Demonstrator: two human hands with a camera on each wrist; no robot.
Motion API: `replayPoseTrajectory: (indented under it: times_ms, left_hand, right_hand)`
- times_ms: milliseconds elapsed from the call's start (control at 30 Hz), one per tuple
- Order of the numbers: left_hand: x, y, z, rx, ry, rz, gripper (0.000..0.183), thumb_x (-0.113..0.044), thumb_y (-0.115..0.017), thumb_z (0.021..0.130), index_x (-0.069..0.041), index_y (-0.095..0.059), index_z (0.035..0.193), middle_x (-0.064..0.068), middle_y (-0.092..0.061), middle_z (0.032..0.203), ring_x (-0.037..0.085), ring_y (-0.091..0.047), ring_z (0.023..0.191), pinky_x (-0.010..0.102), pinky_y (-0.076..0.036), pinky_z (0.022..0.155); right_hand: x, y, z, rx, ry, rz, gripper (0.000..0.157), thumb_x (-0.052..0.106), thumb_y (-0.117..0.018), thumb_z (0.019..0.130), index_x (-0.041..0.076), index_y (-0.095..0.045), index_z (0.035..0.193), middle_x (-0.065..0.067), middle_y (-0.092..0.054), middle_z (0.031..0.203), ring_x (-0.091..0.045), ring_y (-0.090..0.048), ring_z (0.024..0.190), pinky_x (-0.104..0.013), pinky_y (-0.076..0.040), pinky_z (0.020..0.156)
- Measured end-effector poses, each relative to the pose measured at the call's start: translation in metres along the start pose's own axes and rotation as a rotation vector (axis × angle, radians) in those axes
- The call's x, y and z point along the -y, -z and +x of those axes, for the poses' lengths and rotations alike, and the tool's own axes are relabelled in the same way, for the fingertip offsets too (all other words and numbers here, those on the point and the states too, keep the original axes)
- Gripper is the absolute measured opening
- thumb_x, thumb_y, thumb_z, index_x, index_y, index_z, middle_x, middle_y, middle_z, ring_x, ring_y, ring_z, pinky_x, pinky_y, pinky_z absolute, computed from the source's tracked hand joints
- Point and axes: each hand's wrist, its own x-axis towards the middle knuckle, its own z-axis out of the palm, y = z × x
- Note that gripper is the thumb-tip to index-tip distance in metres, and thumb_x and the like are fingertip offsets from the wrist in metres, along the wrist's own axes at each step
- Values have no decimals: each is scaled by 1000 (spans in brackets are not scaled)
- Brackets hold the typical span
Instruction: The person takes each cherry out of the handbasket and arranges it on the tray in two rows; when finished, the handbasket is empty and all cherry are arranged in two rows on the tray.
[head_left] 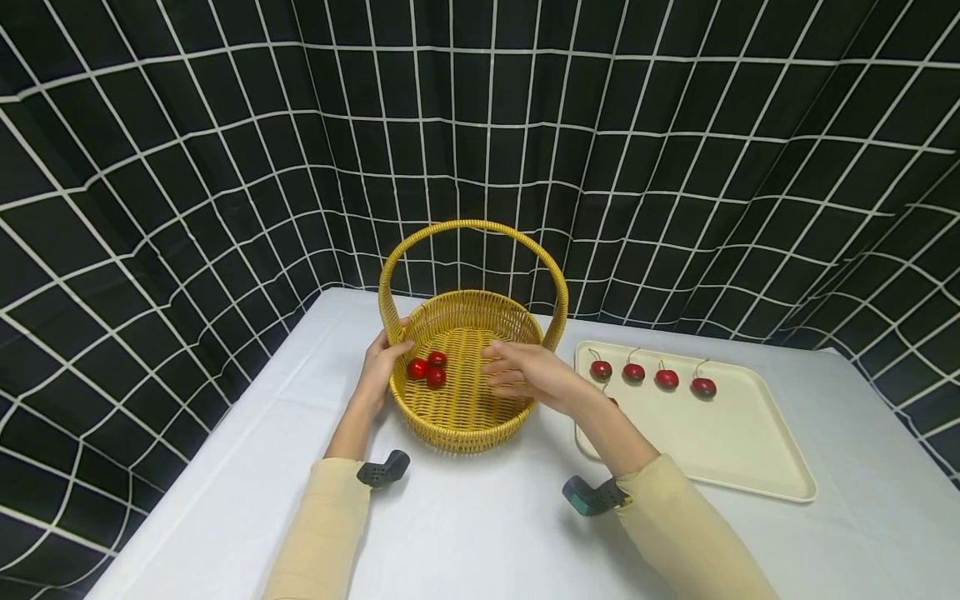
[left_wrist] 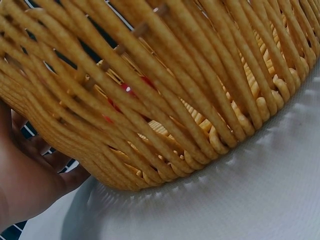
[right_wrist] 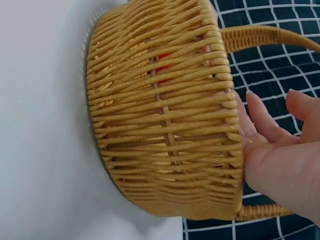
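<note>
A yellow wicker basket (head_left: 468, 433) with a tall arched handle stands on the white table. Three red cherries (head_left: 436, 377) lie together at the left inside it. My left hand (head_left: 381, 364) grips the basket's left rim near the handle's foot, thumb over the edge and fingers outside. In the left wrist view that hand (left_wrist: 30, 170) shows at the woven wall. Over the right part of the basket reaches my right hand (head_left: 528, 372), its fingers spread loosely with nothing between them. The right wrist view shows this hand (right_wrist: 280, 145) at the rim, some fingers hidden behind the wicker.
A cream tray (head_left: 720, 442) lies to the right of the basket. Several stemmed cherries (head_left: 666, 378) form a row along its far side, and another is partly covered by my right forearm. Behind the table hangs a black curtain (head_left: 465, 108) with a white grid.
</note>
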Motion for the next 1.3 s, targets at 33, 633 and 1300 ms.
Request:
replayPoseTrajectory:
  times_ms: [33, 633, 1300]
  left_hand:
    - [0, 0, 0, 0, -1, 0, 51, -11, -52, 94, -13, -41, 143, 9, -36, 148, 24, -32, 135, 41, -20, 112]
    - [1, 1, 0, 6, -14, 2, 52, -12, -54, 92, -14, -43, 143, 8, -37, 147, 24, -31, 135, 42, -20, 112]
    - [-9, 1, -4, 26, 26, -12, 51, -8, -51, 95, -11, -39, 145, 11, -33, 150, 26, -28, 137, 42, -18, 112]
  right_hand:
    - [0, -2, 2, -8, -7, 0, 52, 33, -43, 102, -6, -42, 137, -30, -45, 134, -43, -47, 120, -40, -46, 95]
    - [-9, -21, 42, -76, -77, -1, 52, 34, -44, 102, -5, -43, 137, -27, -49, 131, -37, -53, 115, -39, -48, 93]
    - [-12, -45, 65, -58, -60, -46, 67, 42, -47, 99, -3, -30, 145, -21, -42, 141, -35, -39, 130, -39, -39, 102]
